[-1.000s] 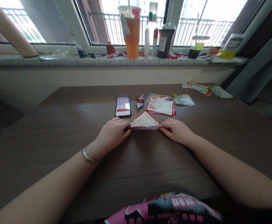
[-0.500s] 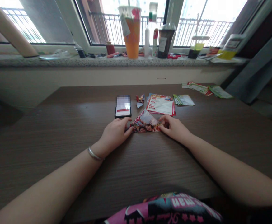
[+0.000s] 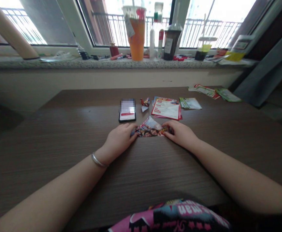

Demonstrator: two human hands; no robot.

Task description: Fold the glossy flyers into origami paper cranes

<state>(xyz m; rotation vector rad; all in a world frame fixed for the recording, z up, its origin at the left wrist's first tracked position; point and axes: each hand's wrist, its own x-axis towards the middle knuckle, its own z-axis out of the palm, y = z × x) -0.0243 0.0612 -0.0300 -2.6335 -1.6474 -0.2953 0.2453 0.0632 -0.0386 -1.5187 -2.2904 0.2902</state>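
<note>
Paper (image 3: 150, 131), folded to a triangle with its printed photo side up, lies near the middle of a brown wood-grain table (image 3: 141, 174), point toward the window (image 3: 67, 19). The left hand (image 3: 120, 137), a silver bangle (image 3: 97, 160) at its wrist, grips one corner between thumb and fingers; the right hand (image 3: 181, 133) pinches the opposite corner, the two hands apart. Just beyond sit a phone (image 3: 127, 116), a scrap (image 3: 145, 103) and a stack of sheets (image 3: 166, 109), with green-edged cards (image 3: 191, 103) to the right. Behind, a speckled stone sill (image 3: 102, 64) bears a tall orange drink (image 3: 137, 38), a dark one (image 3: 170, 46) and small clutter. Outside runs a railing (image 3: 223, 32); a grey curtain (image 3: 268, 66) hangs at right.
</note>
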